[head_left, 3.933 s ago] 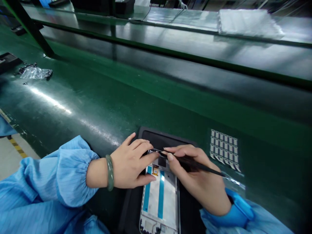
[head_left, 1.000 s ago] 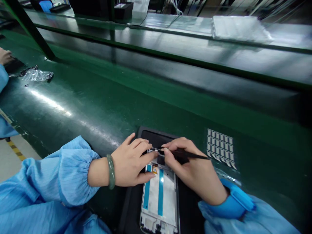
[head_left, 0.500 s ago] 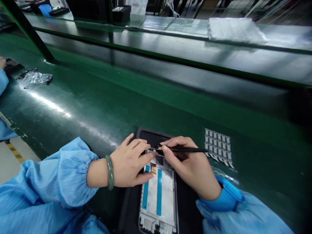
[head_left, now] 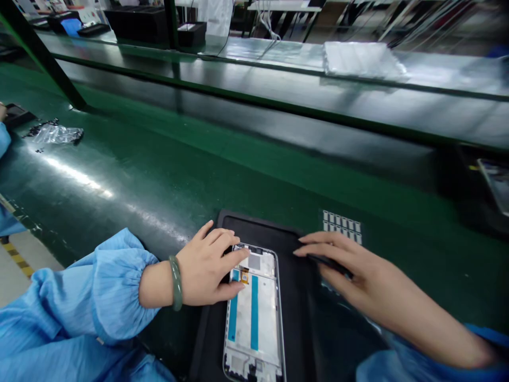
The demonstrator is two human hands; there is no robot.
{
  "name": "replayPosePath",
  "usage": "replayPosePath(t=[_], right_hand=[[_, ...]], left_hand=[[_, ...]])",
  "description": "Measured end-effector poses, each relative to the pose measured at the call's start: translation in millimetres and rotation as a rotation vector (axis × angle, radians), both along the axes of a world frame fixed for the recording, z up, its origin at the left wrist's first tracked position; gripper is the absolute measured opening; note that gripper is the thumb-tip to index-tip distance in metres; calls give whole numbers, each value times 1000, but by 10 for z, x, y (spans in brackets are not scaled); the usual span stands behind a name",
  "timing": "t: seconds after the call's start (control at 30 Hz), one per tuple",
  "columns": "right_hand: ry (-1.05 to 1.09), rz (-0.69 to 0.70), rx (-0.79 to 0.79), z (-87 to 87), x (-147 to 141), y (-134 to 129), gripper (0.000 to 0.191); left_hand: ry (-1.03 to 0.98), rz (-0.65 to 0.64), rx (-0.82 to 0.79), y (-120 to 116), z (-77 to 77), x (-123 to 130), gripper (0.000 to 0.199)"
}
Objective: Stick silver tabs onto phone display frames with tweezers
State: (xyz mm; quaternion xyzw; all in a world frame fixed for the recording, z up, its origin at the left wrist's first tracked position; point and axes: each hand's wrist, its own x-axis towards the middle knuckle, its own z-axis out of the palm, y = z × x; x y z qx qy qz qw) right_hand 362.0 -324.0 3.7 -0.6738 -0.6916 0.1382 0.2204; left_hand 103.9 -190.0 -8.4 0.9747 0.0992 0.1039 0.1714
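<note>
An opened phone frame (head_left: pixel 267 313), silver with two blue strips and an orange flex piece, lies in a black tray (head_left: pixel 258 222). My left hand (head_left: pixel 207 268) rests over its upper left edge, fingers stretched out, the index fingertip touching near the top. To the right of the phone, my right hand (head_left: pixel 358 273) is closed around slim black tweezers (head_left: pixel 331 263), mostly hidden by the fingers. Behind that hand lies a sheet of small light parts (head_left: pixel 348 229) in rows, partly covered by it.
A clear plastic bag (head_left: pixel 59 134) with small black pieces sits at the left, near another person's sleeve (head_left: pixel 3 139). A green post (head_left: pixel 51 63) rises there. A dark bin (head_left: pixel 465 185) stands at the right. A raised shelf holds white wrapped packs (head_left: pixel 361 59).
My right hand has moved from the phone's top edge to the right, taking the tweezers along and covering part of the sheet. My left hand has stayed on the phone frame. The view shifted slightly.
</note>
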Motion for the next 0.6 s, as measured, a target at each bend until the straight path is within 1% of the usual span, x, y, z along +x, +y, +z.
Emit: replayPosePath(t=[0.07,0.17,0.27,0.33,0.43,0.5,0.6], right_hand=[[-29,45,-64,-98,91,-65,23],[-83,44,-75,-163,97,-82,25],[-158,74,-21,-126,56,-79,27],[-201,109,12,-92,61,-77,29],[-267,157,21,-77,162,-8,32],[-319,107,3,-95,300,125,31],[-387,-95,-19,-143,579,446,27]], left_hand=[[9,1,-1,-1,3,0,46],[24,-1,5,0,8,-2,46],[36,-15,6,14,11,-6,46],[5,-14,5,46,18,-11,48],[-119,56,39,146,53,-26,48],[-211,130,83,238,87,-43,46],[-280,265,137,370,109,-74,45]])
